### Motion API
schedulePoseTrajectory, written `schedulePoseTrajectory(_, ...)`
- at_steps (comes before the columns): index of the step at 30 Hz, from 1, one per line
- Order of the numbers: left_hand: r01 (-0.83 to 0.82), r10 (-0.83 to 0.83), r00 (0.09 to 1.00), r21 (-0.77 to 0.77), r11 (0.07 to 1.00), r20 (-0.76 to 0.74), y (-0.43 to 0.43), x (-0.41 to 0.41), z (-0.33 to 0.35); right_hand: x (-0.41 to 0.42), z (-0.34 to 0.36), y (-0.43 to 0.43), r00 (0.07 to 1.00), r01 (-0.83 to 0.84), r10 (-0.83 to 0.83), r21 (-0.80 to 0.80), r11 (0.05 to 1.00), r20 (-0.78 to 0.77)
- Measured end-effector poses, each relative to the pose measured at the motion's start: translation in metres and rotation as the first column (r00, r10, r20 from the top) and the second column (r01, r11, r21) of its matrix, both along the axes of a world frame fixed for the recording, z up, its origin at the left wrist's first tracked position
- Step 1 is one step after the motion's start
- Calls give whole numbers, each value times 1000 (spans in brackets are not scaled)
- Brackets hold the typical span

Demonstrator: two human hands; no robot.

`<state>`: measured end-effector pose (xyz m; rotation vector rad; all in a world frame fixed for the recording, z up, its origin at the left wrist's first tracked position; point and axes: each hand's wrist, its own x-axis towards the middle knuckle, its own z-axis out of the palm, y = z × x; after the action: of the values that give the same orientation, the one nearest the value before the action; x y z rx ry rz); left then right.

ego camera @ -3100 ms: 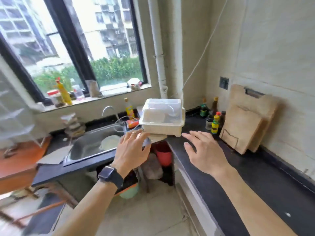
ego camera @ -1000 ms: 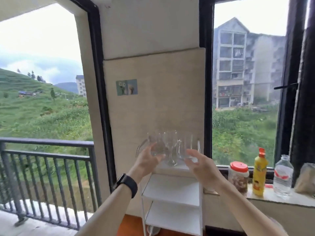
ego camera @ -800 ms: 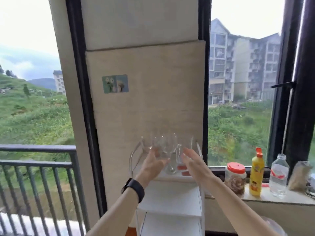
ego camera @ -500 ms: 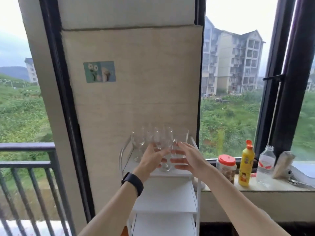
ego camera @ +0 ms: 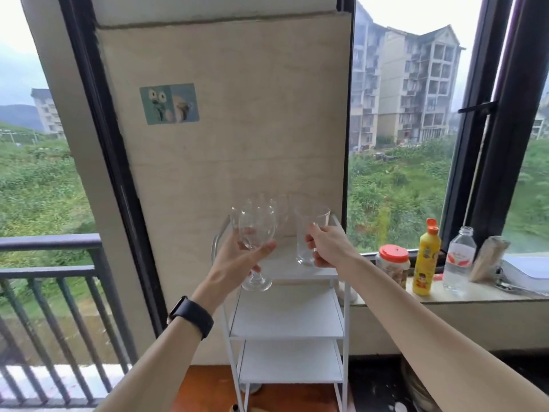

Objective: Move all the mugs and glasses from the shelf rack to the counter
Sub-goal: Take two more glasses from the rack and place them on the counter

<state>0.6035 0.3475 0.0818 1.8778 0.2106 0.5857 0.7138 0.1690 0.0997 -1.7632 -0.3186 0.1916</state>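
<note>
A white shelf rack [ego camera: 286,325] stands against the wall panel between two windows. My left hand [ego camera: 237,261] grips a clear stemmed glass [ego camera: 257,233] by the bowl and holds it lifted in front of the top shelf. My right hand [ego camera: 325,248] holds a clear glass mug [ego camera: 310,230] just above the top shelf. More clear glasses [ego camera: 277,208] stand behind them on the top shelf, hard to tell apart. The counter is out of view.
To the right, a windowsill [ego camera: 481,294] carries a red-lidded jar [ego camera: 392,264], a yellow bottle [ego camera: 426,258], a clear water bottle [ego camera: 459,258] and a paper-wrapped item [ego camera: 487,258]. A balcony railing [ego camera: 50,278] lies to the left. The rack's lower shelves are bare.
My hands reached the glasses on the top shelf and closed on them. The left hand has lifted the stemmed glass, the right has taken the mug. The view has moved closer.
</note>
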Motion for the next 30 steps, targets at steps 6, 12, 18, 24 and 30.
schedulePoseTrajectory(6, 52, -53, 998, 30, 998, 18, -1, -25, -3, -37, -19, -24, 994, -29, 21, 67, 997, 106)
schedulePoseTrajectory(12, 194, -194, 981, 36, 980, 17, -43, -36, -21, -91, -43, -87, 983, 7, -37, 165, 986, 182)
schedulePoseTrajectory(18, 404, -402, 915, 62, 913, -36, -119, -41, -59, -145, -90, -187, 972, 167, -192, 172, 971, 137)
schedulePoseTrajectory(24, 617, -613, 786, 60, 784, -75, -245, -41, -98, -213, -135, -321, 888, 446, -450, 63, 893, 97)
schedulePoseTrajectory(30, 790, -800, 591, -127, 600, -107, -416, -80, -138, -321, -161, -469, 728, 685, -684, -20, 728, 51)
